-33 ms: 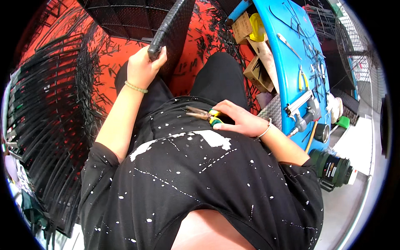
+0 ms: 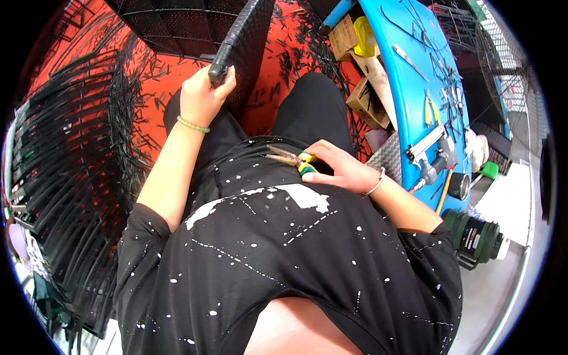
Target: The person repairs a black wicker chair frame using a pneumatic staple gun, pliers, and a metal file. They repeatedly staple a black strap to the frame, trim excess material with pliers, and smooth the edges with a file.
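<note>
My left hand (image 2: 203, 96) is closed around the lower end of a black woven wicker panel (image 2: 241, 44), which has a thick wrapped edge and leans away from me between my knees. Long-nose pliers (image 2: 290, 158) with yellow and green handles are in my right hand (image 2: 338, 168), held against my lap. Their jaws stand apart with nothing between them, pointing left. Part of the handles is hidden under my palm. Beyond the panel's edge, a broader black woven surface (image 2: 165, 26) fills the top of the view.
Bundled black strips (image 2: 71, 171) crowd my left side. Cut black scraps lie over the red floor (image 2: 260, 106). At right, a blue table (image 2: 393, 65) carries yellow-handled pliers (image 2: 431, 109), a nail gun (image 2: 435, 163) and a tape roll (image 2: 459, 185). Cardboard boxes (image 2: 367, 105) and a dark green canister (image 2: 473, 236) stand nearby.
</note>
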